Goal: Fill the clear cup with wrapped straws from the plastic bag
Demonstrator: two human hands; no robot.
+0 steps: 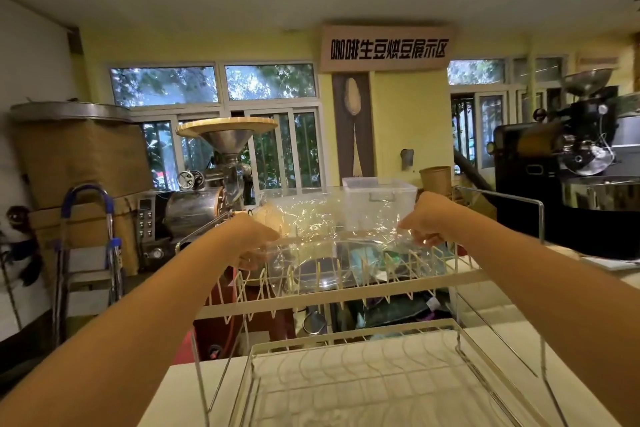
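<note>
White wire dish rack fills the bottom middle of the frame, two tiers, sitting on a pale table. Just past its lower tier, both arms reach forward over the top shelf. Left hand sits a bit left of centre, fingers curled and pinching one edge of the clear plastic bag. Right hand is right of centre, fingers clamped on the opposite edge, so the crinkly film is stretched between the two hands just above the top shelf. Honestly can't tell if any straws are inside, the plastic is all glare.

Behind the bag, centre frame, there's a clear lidded storage box with a brown paper cup just to its right. Further back on the left is a steel grinder with a funnel hopper, and far right a black coffee roaster. Upper middle of the wall has a sign with black lettering, windows on both sides.
</note>
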